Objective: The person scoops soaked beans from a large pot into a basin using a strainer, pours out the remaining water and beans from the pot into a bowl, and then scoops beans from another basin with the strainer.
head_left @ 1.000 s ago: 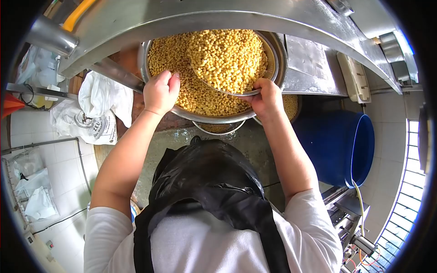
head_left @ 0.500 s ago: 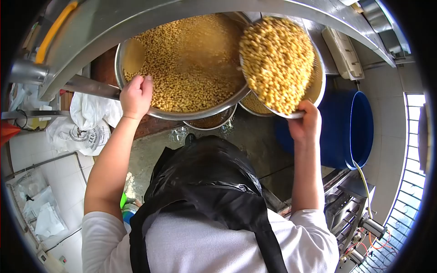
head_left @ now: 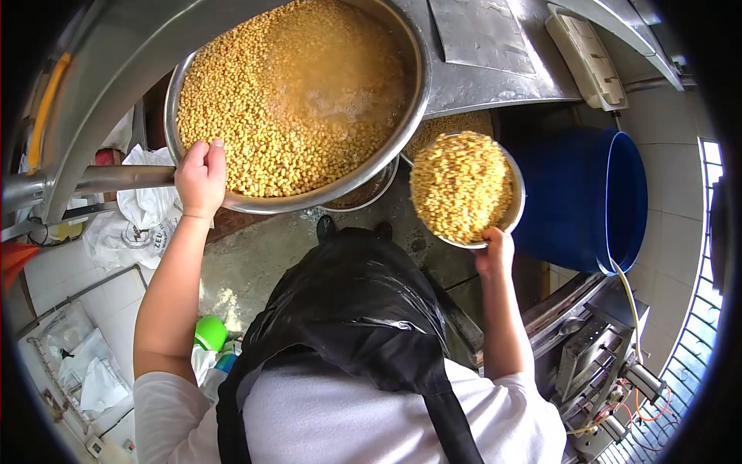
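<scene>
A large round metal basin (head_left: 423,85) holds yellow beans (head_left: 247,116) and cloudy, bubbling water. My left hand (head_left: 202,176) is closed around its near left rim, thumb on top. To the right of the basin, my right hand (head_left: 496,251) grips the near edge of a metal bowl (head_left: 518,193). Heaped yellow beans (head_left: 460,189) fill this bowl, blurred by motion. Behind and below it, another container of beans (head_left: 456,125) is partly hidden. Under the basin's near edge a further metal pan (head_left: 371,192) shows in part.
A blue barrel (head_left: 572,201) lies to the right, its mouth facing right. A metal counter (head_left: 495,85) extends behind the bowl. Machinery with hoses (head_left: 610,387) stands at lower right. White plastic bags (head_left: 143,224) hang at left, near a metal bar (head_left: 124,179).
My right hand has brought the full bowl down toward my body, away from the basin's rim. My left hand stays on the rim. The view has shifted, showing more of the counter.
</scene>
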Tool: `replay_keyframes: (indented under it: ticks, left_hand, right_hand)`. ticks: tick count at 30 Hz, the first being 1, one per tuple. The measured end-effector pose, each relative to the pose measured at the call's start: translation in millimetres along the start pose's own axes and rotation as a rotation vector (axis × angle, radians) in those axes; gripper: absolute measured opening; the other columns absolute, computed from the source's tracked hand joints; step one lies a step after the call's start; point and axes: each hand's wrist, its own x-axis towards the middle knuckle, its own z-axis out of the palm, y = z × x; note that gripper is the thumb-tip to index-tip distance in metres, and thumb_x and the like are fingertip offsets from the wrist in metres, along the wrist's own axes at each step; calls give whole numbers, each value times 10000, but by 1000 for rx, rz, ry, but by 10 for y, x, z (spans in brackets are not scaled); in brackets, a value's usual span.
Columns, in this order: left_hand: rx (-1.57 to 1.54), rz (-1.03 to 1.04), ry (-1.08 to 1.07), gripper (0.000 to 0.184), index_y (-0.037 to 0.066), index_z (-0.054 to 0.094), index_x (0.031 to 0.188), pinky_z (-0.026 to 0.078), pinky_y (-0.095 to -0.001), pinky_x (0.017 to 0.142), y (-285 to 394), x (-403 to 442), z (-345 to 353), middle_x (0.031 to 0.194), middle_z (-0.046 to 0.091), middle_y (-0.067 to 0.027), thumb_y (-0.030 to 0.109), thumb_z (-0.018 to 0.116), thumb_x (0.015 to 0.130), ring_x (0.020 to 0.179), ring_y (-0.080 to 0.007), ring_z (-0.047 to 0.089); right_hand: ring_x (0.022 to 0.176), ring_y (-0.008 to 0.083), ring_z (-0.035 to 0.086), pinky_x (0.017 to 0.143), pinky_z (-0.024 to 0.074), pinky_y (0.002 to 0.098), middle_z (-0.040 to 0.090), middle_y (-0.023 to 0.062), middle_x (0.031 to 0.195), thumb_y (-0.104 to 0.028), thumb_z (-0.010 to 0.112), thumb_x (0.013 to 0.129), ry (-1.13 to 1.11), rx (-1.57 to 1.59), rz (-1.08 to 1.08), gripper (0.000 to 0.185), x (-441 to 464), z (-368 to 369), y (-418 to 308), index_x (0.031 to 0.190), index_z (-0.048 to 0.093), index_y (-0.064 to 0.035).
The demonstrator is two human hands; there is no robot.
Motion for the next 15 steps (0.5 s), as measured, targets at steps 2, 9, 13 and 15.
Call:
replay_keyframes:
  ticks: [2, 9, 13, 15]
  left_hand:
    - [-12, -39, -24, 416, 32, 503, 755, 400, -346, 571, 12, -6, -4, 633, 435, -44, 234, 705, 1057, 606, -135, 382]
    - [-58, -64, -54, 423, 27, 484, 756, 387, -322, 585, -2, -19, -17, 648, 416, -16, 219, 688, 1072, 640, -105, 377]
    - [-48, -74, -50, 409, 44, 514, 743, 417, -345, 559, -42, -9, -14, 615, 484, -40, 222, 722, 1047, 577, -137, 426]
    - [-38, -52, -51, 409, 43, 515, 743, 418, -345, 559, -19, -2, -20, 614, 485, -39, 221, 724, 1046, 576, -137, 426]
  right_hand:
    - [949, 378, 742, 752, 678, 598, 676, 188, 1206, 71, 495, 794, 19, -2, 75, 598, 76, 328, 251, 1385, 537, -6]
    - [1071, 460, 731, 720, 675, 540, 603, 240, 1384, -35, 566, 935, 20, -519, -129, 661, 897, 1944, 1468, 1561, 361, -82]
    - [1296, 580, 562, 1056, 566, 539, 279, 300, 1668, -14, 672, 891, 5, -1105, -306, 932, 877, 2557, 1654, 1685, 195, -118]
    - [1329, 603, 514, 1065, 563, 542, 284, 296, 1674, -23, 660, 903, -53, -1246, -425, 925, 998, 2602, 1845, 1694, 187, -111]
